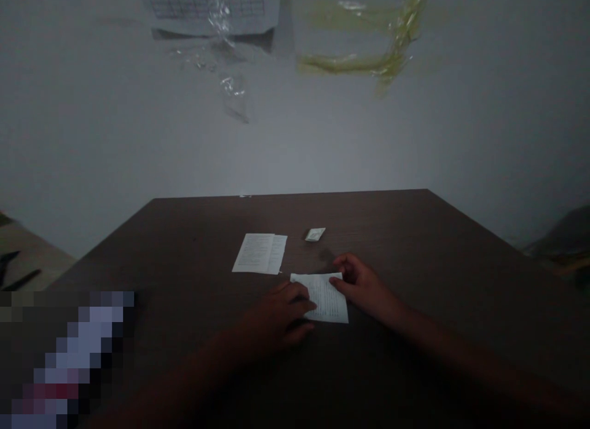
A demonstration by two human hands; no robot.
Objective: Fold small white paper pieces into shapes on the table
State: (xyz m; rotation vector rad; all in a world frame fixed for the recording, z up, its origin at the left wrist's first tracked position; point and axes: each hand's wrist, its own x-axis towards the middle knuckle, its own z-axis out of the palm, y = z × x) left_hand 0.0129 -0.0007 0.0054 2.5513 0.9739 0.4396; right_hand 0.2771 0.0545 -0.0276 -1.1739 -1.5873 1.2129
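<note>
Honestly, that little printed sheet looks one nudge from sliding off line

Left hand point(286, 312) lies flat with fingers spread on the near-left edge of the paper sheet point(325, 297), mid tabletop point(437, 251); right hand point(362, 284) pinches its far-right corner, fingers closed on it. Uneven pressing could skew or crease it, maybe shove it into the other folded leaflet point(260, 253) just beyond. Dim light won't help.
</note>
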